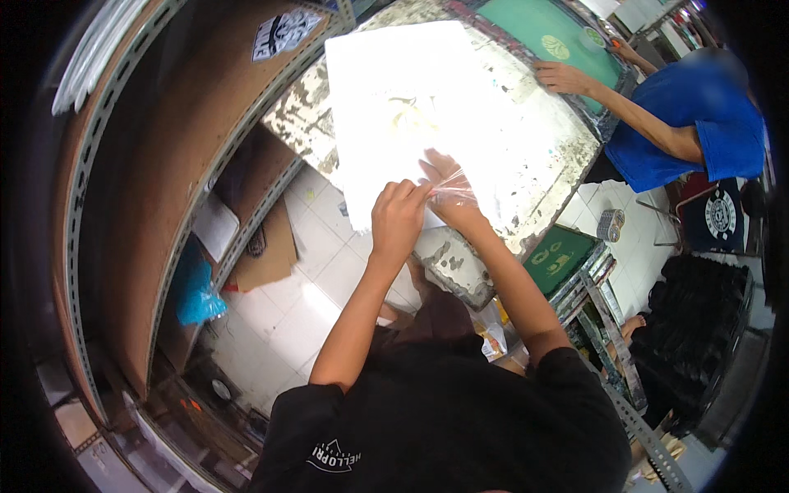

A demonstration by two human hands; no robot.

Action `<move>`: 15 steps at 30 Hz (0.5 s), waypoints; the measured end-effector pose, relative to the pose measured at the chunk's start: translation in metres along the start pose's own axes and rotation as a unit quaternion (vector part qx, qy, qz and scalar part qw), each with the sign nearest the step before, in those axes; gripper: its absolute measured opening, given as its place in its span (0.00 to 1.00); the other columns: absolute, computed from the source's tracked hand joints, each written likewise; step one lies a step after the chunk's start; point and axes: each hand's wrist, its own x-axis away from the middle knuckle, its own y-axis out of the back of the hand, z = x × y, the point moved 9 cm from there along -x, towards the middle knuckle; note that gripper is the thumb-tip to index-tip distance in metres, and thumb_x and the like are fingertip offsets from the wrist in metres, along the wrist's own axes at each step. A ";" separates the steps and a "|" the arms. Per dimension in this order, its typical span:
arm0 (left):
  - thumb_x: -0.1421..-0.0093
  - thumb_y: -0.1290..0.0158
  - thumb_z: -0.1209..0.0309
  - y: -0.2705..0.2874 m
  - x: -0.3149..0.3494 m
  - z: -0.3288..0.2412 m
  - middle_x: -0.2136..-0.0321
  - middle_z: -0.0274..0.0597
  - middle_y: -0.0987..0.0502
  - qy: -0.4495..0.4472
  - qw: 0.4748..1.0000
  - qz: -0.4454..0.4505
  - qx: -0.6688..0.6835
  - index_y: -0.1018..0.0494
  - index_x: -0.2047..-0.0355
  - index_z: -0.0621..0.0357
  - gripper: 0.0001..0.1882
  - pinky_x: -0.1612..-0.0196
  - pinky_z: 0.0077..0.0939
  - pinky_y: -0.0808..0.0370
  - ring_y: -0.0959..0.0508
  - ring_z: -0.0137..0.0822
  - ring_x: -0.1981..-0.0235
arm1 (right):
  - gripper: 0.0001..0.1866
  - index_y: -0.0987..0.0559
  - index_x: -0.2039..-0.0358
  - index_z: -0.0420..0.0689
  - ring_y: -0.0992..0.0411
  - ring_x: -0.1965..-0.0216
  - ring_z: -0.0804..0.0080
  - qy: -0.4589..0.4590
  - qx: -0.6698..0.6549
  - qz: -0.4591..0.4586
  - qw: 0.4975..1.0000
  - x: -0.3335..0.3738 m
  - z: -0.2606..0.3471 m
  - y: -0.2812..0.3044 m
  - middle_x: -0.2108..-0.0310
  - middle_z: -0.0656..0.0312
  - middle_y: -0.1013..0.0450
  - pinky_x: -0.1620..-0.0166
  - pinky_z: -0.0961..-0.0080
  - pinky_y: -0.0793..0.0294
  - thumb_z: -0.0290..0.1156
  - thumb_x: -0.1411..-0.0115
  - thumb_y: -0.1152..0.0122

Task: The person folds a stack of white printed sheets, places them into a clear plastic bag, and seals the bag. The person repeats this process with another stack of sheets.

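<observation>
A large white sheet (357,90) with a faint pale print in its middle lies on a paint-stained table; glare washes out much of it. Over its near edge my left hand (399,212) is closed, its fingers pinching a piece of clear plastic film (457,187). The film stretches in creases across my right hand (448,193), which lies just to the right with its fingers stretched out over the sheet. Whether that hand is inside a plastic bag or only under the film, I cannot tell. Bright light blurs its fingertips.
At the upper right, a person in a blue shirt (690,123) works at a green printing screen (526,33). Another green screen (563,261) rests below the worn table (559,156). Metal-framed shelving (156,164) lines the left; a blue plastic bag (197,287) and cardboard (275,255) are low there.
</observation>
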 end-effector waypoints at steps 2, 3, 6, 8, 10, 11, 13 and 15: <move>0.41 0.37 0.74 0.001 -0.006 -0.005 0.72 0.37 0.23 0.003 1.000 0.008 -0.001 0.16 0.60 0.53 0.09 0.63 0.36 0.24 0.24 0.41 0.66 | 0.31 0.34 0.31 0.42 0.47 0.25 0.48 0.068 0.014 0.017 0.997 -0.010 0.014 -0.029 0.29 0.43 0.42 0.26 0.43 0.54 0.41 0.31 0.44; 0.42 0.38 0.74 0.003 -0.007 -0.008 0.72 0.37 0.23 0.000 1.000 0.006 -0.001 0.16 0.60 0.53 0.08 0.62 0.35 0.24 0.24 0.41 0.66 | 0.32 0.34 0.30 0.45 0.49 0.25 0.47 0.144 0.302 0.037 0.942 -0.017 0.021 -0.045 0.29 0.42 0.42 0.26 0.43 0.55 0.42 0.31 0.44; 0.43 0.38 0.75 0.012 -0.005 -0.008 0.72 0.36 0.24 -0.004 1.000 -0.010 -0.014 0.17 0.62 0.52 0.08 0.62 0.35 0.24 0.24 0.40 0.66 | 0.33 0.34 0.29 0.54 0.53 0.24 0.43 0.053 0.424 0.110 0.897 -0.028 0.067 -0.065 0.28 0.43 0.43 0.27 0.33 0.60 0.45 0.33 0.43; 0.43 0.37 0.72 0.010 -0.004 -0.007 0.71 0.35 0.25 0.000 1.000 0.003 -0.020 0.17 0.61 0.52 0.08 0.60 0.35 0.25 0.24 0.39 0.65 | 0.34 0.35 0.27 0.58 0.54 0.24 0.43 0.041 0.425 0.094 0.899 -0.033 0.067 -0.068 0.27 0.46 0.44 0.28 0.27 0.64 0.47 0.33 0.43; 0.43 0.37 0.71 0.009 0.000 -0.005 0.70 0.35 0.25 0.001 1.000 0.006 -0.018 0.16 0.60 0.52 0.10 0.59 0.36 0.25 0.24 0.39 0.64 | 0.35 0.37 0.26 0.62 0.55 0.24 0.42 0.090 0.301 0.075 0.947 -0.041 0.066 -0.073 0.26 0.48 0.46 0.30 0.22 0.67 0.50 0.33 0.43; 0.43 0.37 0.72 0.007 0.002 -0.005 0.69 0.36 0.25 -0.005 1.000 0.004 -0.010 0.16 0.60 0.52 0.10 0.59 0.36 0.26 0.25 0.39 0.63 | 0.36 0.38 0.26 0.64 0.55 0.24 0.41 0.139 0.169 0.057 0.974 -0.048 0.064 -0.074 0.25 0.49 0.46 0.31 0.19 0.68 0.51 0.33 0.43; 0.44 0.37 0.74 0.006 0.006 -0.004 0.68 0.37 0.25 -0.007 1.000 0.002 -0.013 0.16 0.59 0.52 0.12 0.58 0.37 0.26 0.25 0.40 0.63 | 0.37 0.40 0.25 0.66 0.56 0.24 0.41 0.197 0.137 0.042 0.970 -0.047 0.063 -0.084 0.25 0.50 0.47 0.32 0.18 0.69 0.53 0.33 0.44; 0.45 0.38 0.76 0.006 0.010 -0.007 0.69 0.37 0.24 0.002 1.000 0.001 -0.026 0.15 0.57 0.50 0.15 0.59 0.37 0.25 0.24 0.41 0.63 | 0.37 0.41 0.25 0.65 0.56 0.23 0.41 0.207 0.341 0.049 0.916 -0.028 0.074 -0.102 0.24 0.51 0.48 0.30 0.20 0.70 0.53 0.32 0.45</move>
